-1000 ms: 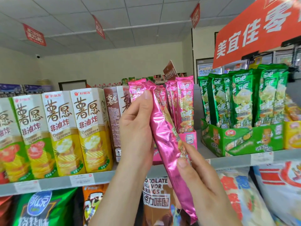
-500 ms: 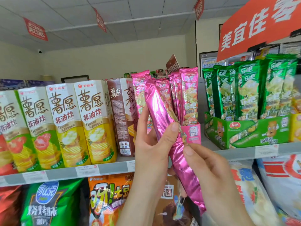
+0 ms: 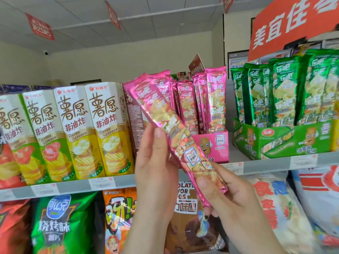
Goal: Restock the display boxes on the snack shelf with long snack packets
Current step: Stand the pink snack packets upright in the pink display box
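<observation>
Held packet [image 3: 176, 136] before display box [image 3: 216, 145]

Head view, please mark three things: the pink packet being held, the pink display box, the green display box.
held pink packet [image 3: 174, 125], head view, middle of its printed front.
pink display box [image 3: 217, 143], head view, front panel, right of the packet.
green display box [image 3: 286, 142], head view, middle of its front panel.
</observation>
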A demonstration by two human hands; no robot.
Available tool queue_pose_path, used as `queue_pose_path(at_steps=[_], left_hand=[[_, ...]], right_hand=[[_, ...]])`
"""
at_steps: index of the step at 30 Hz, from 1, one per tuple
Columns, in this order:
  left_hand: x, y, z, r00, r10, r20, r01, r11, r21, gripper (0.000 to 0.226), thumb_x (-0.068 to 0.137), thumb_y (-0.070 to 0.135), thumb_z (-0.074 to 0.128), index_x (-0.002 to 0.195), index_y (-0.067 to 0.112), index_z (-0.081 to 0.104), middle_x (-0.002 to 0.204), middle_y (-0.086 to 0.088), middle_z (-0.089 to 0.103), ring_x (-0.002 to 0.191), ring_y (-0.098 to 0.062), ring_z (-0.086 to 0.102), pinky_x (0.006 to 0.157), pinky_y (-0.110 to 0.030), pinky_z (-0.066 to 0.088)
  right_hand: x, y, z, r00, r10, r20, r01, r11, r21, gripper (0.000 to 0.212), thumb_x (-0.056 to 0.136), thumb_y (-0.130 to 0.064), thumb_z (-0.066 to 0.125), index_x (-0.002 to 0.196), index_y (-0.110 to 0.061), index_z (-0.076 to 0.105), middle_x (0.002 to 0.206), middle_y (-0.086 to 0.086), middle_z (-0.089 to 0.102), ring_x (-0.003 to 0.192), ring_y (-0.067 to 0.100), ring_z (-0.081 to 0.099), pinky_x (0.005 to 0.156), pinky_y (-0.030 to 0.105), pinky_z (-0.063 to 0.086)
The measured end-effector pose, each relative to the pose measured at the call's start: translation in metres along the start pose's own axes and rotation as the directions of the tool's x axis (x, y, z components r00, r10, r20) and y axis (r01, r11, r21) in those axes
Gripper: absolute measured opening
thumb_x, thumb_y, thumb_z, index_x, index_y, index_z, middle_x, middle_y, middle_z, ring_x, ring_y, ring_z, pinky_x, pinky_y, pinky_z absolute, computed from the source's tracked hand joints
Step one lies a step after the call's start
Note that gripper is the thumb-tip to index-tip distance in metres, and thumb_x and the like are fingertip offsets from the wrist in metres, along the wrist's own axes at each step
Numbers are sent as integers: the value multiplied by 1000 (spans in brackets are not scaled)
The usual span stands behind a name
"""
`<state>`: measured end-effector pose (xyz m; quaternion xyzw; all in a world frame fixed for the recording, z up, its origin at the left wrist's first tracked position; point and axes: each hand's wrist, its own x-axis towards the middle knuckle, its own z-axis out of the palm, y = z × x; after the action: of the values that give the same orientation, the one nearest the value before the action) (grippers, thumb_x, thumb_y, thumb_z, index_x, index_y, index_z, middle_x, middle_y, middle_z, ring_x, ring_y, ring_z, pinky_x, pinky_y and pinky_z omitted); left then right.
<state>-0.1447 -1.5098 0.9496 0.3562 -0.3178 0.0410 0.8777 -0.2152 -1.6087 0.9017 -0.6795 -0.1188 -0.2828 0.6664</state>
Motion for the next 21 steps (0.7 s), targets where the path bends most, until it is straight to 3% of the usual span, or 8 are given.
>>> queue_pose_path(at_steps=[5,7,9,11,13,16,18,21], left_hand=[[-12,-9,-4,998,-37,50,29,988,153,48,92,39,48,130,12,58,125,-12,67,118,-28,62,98,-41,51],[-16,-10,-5,997,-41,66,21,962,271,38,90,43,52,120,23,66,118,-2,71,113,-20,65,95,-38,53],[-21,-12,-6,994,-38,104,-2,933,360,30,89,44,56,107,25,70,100,3,74,94,-14,69,81,-31,56],[-23,-13,-7,995,-13,100,-26,926,377,28,89,42,58,98,18,70,87,2,73,81,-10,66,70,-24,54],[-20,-10,-10,997,17,71,-41,936,349,28,88,42,58,93,18,71,84,2,72,79,-10,65,71,-25,54],[-17,-6,-13,999,14,51,-29,954,297,37,87,40,55,108,13,70,103,-10,74,97,-22,69,85,-35,58],[-17,-4,-14,999,-30,29,20,956,293,40,91,33,51,118,7,64,110,-14,72,103,-23,68,85,-32,57],[-16,-1,-19,995,-49,82,19,941,337,40,100,30,49,128,3,57,105,-6,70,99,1,65,83,-17,52]], right_hand=[[1,0,8,968,-206,-142,162,949,-271,47,75,-63,62,121,-60,54,100,-27,71,85,-5,69,72,14,54],[1,0,7,946,-271,-177,193,911,-364,49,76,-62,61,124,-55,53,100,-31,69,85,-7,68,72,9,51],[1,-1,8,930,-314,-191,215,886,-410,48,76,-60,62,122,-55,52,98,-32,68,81,-7,68,69,8,51],[0,-1,7,942,-300,-149,227,899,-375,49,75,-58,65,122,-53,53,98,-28,70,82,-5,69,68,8,50],[-1,-1,2,981,-193,-35,184,966,-184,50,75,-54,70,123,-52,56,103,-21,72,89,1,70,73,10,51],[-3,-2,-5,991,-93,101,99,994,-49,57,71,-47,74,125,-54,57,105,-11,75,90,11,71,75,19,55],[-4,1,-4,986,-162,40,166,973,-161,58,70,-46,73,125,-56,56,99,-16,75,86,5,71,75,18,56],[-6,5,-2,941,-332,-66,265,842,-470,61,72,-41,75,130,-46,56,93,-21,73,78,-1,69,71,13,54]])
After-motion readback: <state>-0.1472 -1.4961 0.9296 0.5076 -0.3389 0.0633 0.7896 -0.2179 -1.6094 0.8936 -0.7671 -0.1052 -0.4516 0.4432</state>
